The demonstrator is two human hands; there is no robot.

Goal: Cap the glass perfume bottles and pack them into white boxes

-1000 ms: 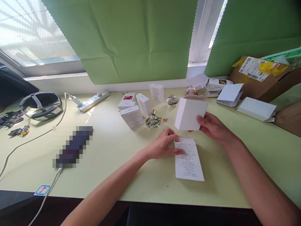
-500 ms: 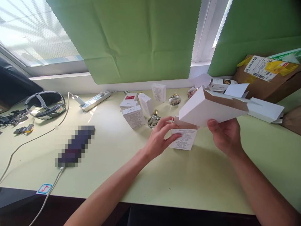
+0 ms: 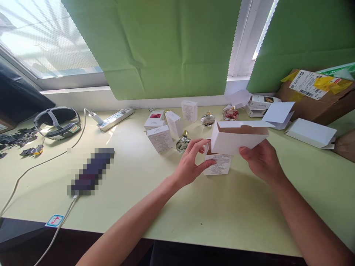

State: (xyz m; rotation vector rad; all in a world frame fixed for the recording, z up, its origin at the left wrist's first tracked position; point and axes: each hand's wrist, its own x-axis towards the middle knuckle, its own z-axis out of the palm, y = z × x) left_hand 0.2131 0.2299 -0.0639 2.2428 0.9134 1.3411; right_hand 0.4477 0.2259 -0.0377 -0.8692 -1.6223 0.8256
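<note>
A small white printed box (image 3: 218,166) stands upright on the table with its top open. My left hand (image 3: 191,162) grips it, thumb on the printed front and fingers at the left rim. Above its opening, my right hand (image 3: 262,159) holds a plain white carton (image 3: 235,139), its open brown inside facing up and its lower edge overlapping the box's top. Whether the two boxes touch, and what either one contains, I cannot tell. Just left of the printed box lies a round glass perfume bottle (image 3: 182,145) with a gold neck.
Several printed boxes (image 3: 161,138) stand behind to the left. Farther back are a clear bottle (image 3: 208,119) and a pink one (image 3: 230,113). White cartons (image 3: 310,133) and a brown parcel (image 3: 305,90) occupy the right. A power strip (image 3: 116,120), headset (image 3: 57,123) and cabled phone (image 3: 91,171) lie left.
My right hand has tipped the plain carton closer to level, its right end coming down and leftward. The pink bottle behind now shows more fully. My left hand stays at the printed box.
</note>
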